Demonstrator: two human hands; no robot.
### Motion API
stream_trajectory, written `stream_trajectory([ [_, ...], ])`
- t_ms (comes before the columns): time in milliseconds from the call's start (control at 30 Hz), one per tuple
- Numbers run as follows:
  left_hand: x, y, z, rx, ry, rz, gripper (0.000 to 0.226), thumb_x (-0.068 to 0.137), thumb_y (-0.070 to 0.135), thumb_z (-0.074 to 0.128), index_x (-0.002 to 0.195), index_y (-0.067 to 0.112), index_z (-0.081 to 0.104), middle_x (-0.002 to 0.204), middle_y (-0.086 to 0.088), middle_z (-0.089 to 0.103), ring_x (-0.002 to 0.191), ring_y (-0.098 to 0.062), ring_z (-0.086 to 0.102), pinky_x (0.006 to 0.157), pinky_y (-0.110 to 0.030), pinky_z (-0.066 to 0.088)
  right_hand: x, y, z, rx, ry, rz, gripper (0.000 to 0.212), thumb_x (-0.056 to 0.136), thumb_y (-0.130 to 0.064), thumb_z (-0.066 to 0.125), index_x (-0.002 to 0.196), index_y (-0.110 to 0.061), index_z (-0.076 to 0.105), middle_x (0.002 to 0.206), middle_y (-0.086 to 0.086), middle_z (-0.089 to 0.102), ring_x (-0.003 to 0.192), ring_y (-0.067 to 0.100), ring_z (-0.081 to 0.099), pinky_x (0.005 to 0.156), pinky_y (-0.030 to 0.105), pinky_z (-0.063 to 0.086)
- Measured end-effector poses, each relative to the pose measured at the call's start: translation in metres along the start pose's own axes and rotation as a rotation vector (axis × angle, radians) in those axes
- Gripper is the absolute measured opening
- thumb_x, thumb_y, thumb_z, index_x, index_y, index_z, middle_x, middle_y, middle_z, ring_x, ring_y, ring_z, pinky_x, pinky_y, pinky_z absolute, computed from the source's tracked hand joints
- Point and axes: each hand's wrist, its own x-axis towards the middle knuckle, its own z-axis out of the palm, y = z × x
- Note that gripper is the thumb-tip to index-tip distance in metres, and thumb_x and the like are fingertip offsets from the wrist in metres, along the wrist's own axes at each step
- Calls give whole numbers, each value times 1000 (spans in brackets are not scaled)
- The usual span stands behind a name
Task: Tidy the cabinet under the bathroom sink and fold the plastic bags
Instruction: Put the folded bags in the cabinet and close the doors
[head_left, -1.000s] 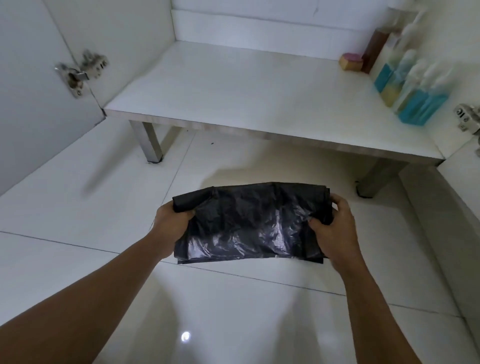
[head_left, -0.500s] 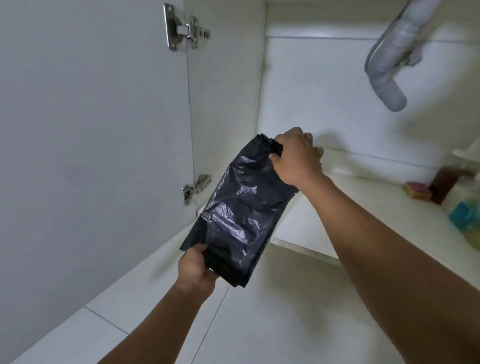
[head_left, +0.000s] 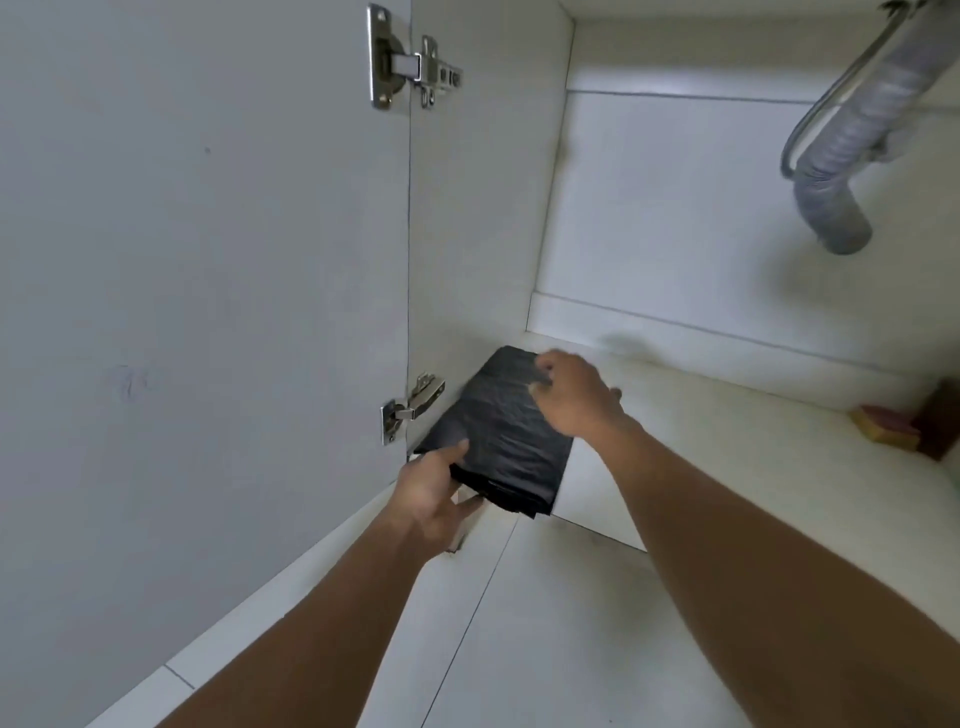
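Already folded flat, the black plastic bag (head_left: 501, 434) lies in the left corner of the white cabinet shelf (head_left: 727, 447), the left hand (head_left: 434, 501) pinching its near edge and the right hand (head_left: 576, 397) gripping its far end, so seemingly only letting go remains.

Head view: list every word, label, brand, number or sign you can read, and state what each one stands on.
No text can be read.
folded black plastic bag: plain, no print shows.
upper hinge and lower hinge: any stamped marks are too small to read.
drain hose: no marking shows.
sponge and brown object at the right edge: blurred, no label legible.
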Motion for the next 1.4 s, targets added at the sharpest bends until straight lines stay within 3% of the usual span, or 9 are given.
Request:
stream_trajectory([
  [167, -4, -11, -5, 335, 327, 189, 18, 91, 21, 71, 95, 11, 57, 87, -7, 60, 76, -21, 56, 79, -38, 54, -52, 32, 36, 32, -52, 5, 14, 95, -35, 51, 93, -22, 57, 90, -3, 63, 83, 20, 63, 82, 38, 53],
  [267, -13, -25, -9, 506, 355, 421, 23, 92, 19, 67, 109, 14, 53, 96, -2, 61, 80, -10, 56, 69, -24, 44, -82, 37, 53, -73, 20, -23, 20, 93, -33, 46, 80, -20, 54, 82, -4, 57, 79, 20, 55, 78, 36, 47],
  [400, -10, -27, -6, 781, 101, 392, 40, 97, 14, 55, 136, 20, 51, 118, 4, 59, 103, -13, 55, 85, -23, 40, -89, 36, 62, -129, -40, -61, 31, 96, -36, 39, 116, -26, 60, 116, -8, 59, 103, 17, 47, 82, 38, 34],
  [533, -15, 5, 1, 963, -74, 273, 53, 101, 13, 46, 153, 22, 36, 143, -6, 49, 114, -16, 45, 94, -28, 35, -78, 40, 49, -95, -293, -36, 54, 98, -42, 31, 150, -31, 30, 147, -1, 44, 131, 24, 34, 99, 47, 28],
  [667, -46, 51, 14, 1190, -121, 371, 40, 99, 11, 50, 138, 13, 52, 120, -3, 58, 103, -16, 54, 84, -29, 48, -84, 27, 5, 91, -292, -70, 57, 99, -37, 41, 153, -27, 27, 157, 1, 33, 141, 21, 35, 115, 38, 30],
  [867, -127, 157, 46, 1565, 63, 615, 55, 95, 39, 57, 146, 22, 46, 145, -1, 53, 128, -21, 53, 106, -31, 43, -88, -39, -106, 101, -180, -200, 52, 102, -33, 45, 151, -25, 33, 154, -2, 37, 126, 15, 51, 104, 25, 39],
  [1167, -280, 314, 59, 1911, 559, 1118, 43, 96, 46, 44, 134, 28, 53, 125, 7, 64, 120, -19, 57, 103, -40, 38, -108, -213, -232, 140, 73, -544, 47, 102, -26, 44, 148, -22, 38, 153, 1, 39, 135, 19, 44, 105, 26, 36],
  [1267, -319, 348, 41, 1993, 720, 1127, 40, 97, 43, 43, 131, 26, 54, 121, 2, 63, 117, -21, 54, 97, -41, 36, -121, -271, -238, 115, 102, -659, 50, 101, -29, 41, 150, -23, 34, 157, 0, 35, 141, 19, 36, 116, 36, 28],
  [1400, -356, 383, 5, 1933, 778, 969, 32, 93, 35, 47, 116, 20, 63, 116, 0, 65, 105, -24, 61, 83, -36, 46, -143, -332, -233, 133, 60, -768, 52, 102, -21, 39, 153, -18, 29, 161, 0, 25, 148, 16, 23, 118, 30, 18],
])
